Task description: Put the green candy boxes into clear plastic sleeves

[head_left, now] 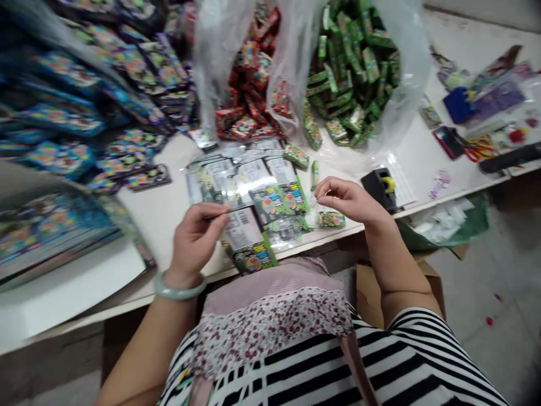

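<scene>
My left hand (195,237) grips the left edge of a clear flat packet (247,239) with a white barcode label and a green printed end, held just above the near edge of the white table (164,211). My right hand (349,198) hovers to the right with thumb and forefinger pinched together; what they pinch is too small to tell. A small green box (332,219) lies just under that hand. Several similar flat packets (253,175) are spread on the table beyond both hands.
Two clear plastic bags at the back hold red boxes (249,96) and green boxes (350,73). Stacks of blue packs (84,113) fill the left. A black tape dispenser (382,189) stands right of my right hand. A cardboard box (372,293) sits below the table edge.
</scene>
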Demonstrator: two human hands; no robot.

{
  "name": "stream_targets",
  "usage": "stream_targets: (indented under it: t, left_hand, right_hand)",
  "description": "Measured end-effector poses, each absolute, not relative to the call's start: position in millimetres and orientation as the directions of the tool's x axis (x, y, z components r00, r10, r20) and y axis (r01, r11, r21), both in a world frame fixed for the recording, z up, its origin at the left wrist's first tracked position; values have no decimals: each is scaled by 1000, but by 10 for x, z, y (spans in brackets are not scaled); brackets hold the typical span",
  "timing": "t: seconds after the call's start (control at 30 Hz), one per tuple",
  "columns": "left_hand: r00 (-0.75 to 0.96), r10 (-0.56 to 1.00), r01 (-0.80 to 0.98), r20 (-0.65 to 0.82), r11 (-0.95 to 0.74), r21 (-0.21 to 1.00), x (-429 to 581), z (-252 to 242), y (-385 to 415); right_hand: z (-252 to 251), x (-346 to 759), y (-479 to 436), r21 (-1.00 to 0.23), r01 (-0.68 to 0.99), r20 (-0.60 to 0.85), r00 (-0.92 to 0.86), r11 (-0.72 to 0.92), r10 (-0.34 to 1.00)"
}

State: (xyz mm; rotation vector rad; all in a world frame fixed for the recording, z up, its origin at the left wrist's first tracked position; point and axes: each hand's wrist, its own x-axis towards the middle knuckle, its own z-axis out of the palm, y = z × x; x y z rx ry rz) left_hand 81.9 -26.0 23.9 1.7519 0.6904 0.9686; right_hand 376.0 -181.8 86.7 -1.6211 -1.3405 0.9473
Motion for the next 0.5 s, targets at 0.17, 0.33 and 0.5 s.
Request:
stream_targets:
  t: [0.17, 0.33, 0.5]
  left_hand:
    - [581, 733, -7, 353, -429, 903, 845, 325, -301]
    - [603, 707, -33, 370, -442, 897, 809, 336, -291]
    - [606, 713, -38, 352, -416, 909, 822, 318, -270]
  right_hand:
    - [1129, 3006, -1054, -905, 387, 97, -223, 179, 970]
    - [1089, 2824, -671, -839, 542, -200, -253, -32, 947]
    - [1076, 2824, -571, -788, 607, -281, -205, -103, 938]
